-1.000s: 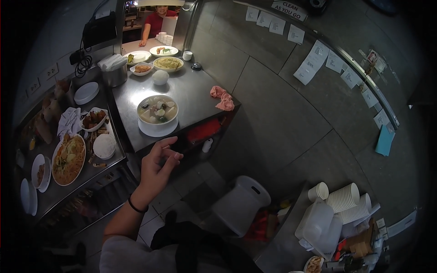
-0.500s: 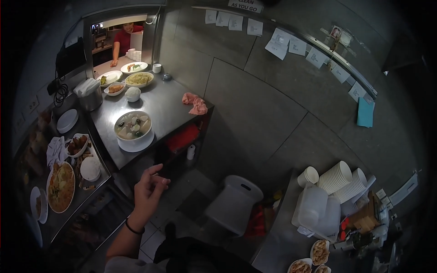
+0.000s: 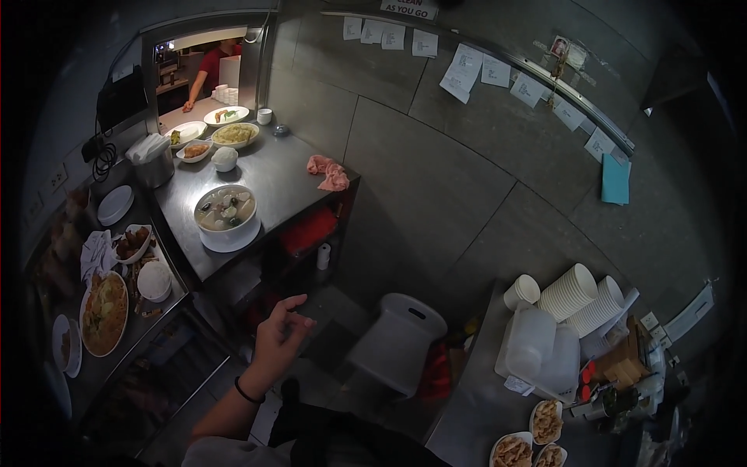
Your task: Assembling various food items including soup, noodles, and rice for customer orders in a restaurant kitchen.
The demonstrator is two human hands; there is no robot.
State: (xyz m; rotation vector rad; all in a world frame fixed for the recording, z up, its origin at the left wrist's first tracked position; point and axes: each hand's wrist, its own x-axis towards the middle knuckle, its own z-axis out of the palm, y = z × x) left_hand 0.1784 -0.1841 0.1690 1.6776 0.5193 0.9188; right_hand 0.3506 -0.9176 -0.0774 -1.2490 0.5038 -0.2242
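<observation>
From where I stand, the big soup bowl (image 3: 226,208) sits on its white plate (image 3: 232,244) at the near end of the steel table (image 3: 282,185), and no hand is on it. A second ago the person's left hand (image 3: 276,335) was just in front of that plate; now it hangs nearer the body, to the right of the soup bowl and well apart from it, over the floor short of the grey stool (image 3: 401,335). Its fingers are loosely curled, with a small gap between thumb and forefinger, and I see nothing in its grasp. The right hand is out of sight, so I cannot tell its grip. The wider gap suggests to me that the soup stands by itself and the left hand is free. The soup bowl has kept its place on the plate, with the small rice bowl (image 3: 225,160) behind it and the pink rag (image 3: 328,173) to its right. The view has swung too: the bowls of fried food (image 3: 547,422), far to the right of the soup bowl, show more fully now. Beyond the soup bowl, a co-worker's arm (image 3: 199,86) reaches down at the hatch.
</observation>
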